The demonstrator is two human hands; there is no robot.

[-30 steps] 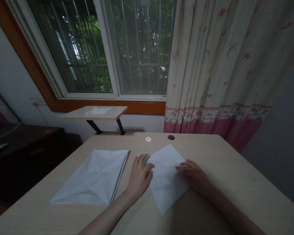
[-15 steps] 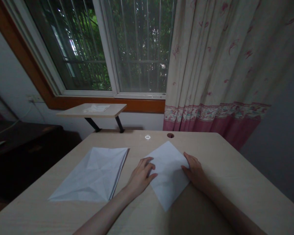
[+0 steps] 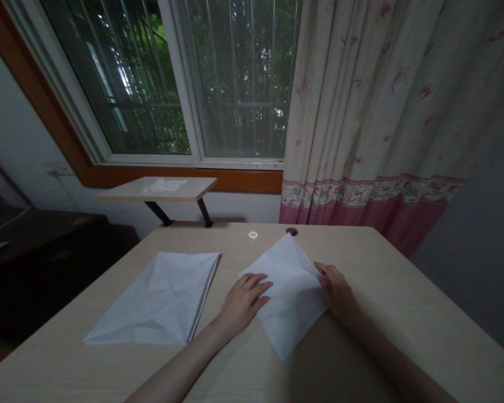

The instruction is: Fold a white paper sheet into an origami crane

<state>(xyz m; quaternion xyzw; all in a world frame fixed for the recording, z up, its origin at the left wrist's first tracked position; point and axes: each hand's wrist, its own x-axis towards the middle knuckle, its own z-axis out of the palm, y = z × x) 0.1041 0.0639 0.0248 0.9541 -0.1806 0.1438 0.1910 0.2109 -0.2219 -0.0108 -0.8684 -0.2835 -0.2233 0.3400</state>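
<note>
A white sheet of folded paper [image 3: 292, 285] lies like a diamond on the desk, one corner pointing at me and one at the window. My left hand [image 3: 246, 296] rests on its left side, fingers stretched out and apart over the surface. At the right corner, my right hand [image 3: 338, 291] has its fingers bent around the paper's edge; its thumb is mostly hidden. Left of my left hand lies a stack of creased white paper [image 3: 163, 296], touched by neither hand.
The pale wooden desk [image 3: 403, 313] carries a small raised shelf [image 3: 193, 190] at its back left, with crumpled white tissue [image 3: 164, 185] on it. A round cable hole [image 3: 292, 231] and a white ring [image 3: 252, 235] are near the back edge. A curtain [image 3: 361, 112] hangs behind.
The diamond's far corner reaches further toward the window and its left corner further left. My left fingers have flattened onto the paper; my right thumb has slipped mostly out of sight.
</note>
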